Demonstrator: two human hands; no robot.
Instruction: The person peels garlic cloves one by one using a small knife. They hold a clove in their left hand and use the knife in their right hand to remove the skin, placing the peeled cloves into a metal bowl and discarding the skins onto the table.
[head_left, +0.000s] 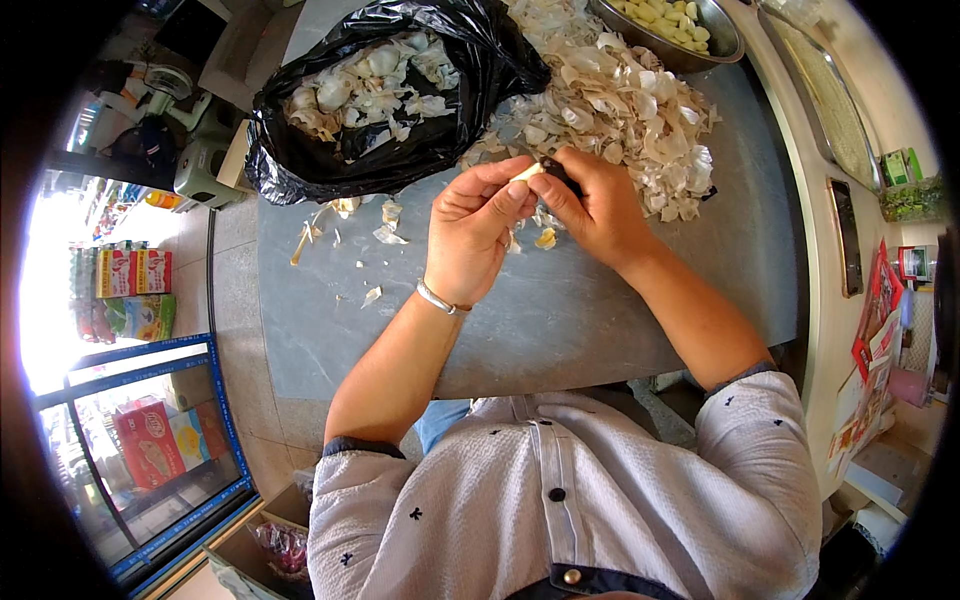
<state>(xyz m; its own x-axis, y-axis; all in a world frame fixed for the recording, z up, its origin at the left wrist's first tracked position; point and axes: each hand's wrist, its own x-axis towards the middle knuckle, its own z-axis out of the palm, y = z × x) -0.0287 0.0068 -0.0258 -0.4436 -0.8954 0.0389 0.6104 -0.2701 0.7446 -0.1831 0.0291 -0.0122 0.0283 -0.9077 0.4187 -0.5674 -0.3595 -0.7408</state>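
My left hand (480, 217) pinches a pale garlic clove (528, 174) between thumb and fingertips. Touching the clove from the other side, my right hand (596, 199) grips a dark object (559, 174), perhaps a small knife's handle; its blade cannot be made out. Behind my left hand lies an open black plastic bag (300, 169) with garlic bulbs (334, 91) and loose skins inside. A broad heap of papery garlic skins (600, 97) spreads beyond my right hand. At the top right, a metal bowl (720, 56) holds many peeled cloves (667, 21).
Scraps of skin (390, 234) lie on the grey tabletop (360, 322) near my left hand. A pale ledge along the right side carries a phone (846, 236) and a metal tray (825, 90). On the left, a blue-edged glass case (157, 442) stands beyond the table.
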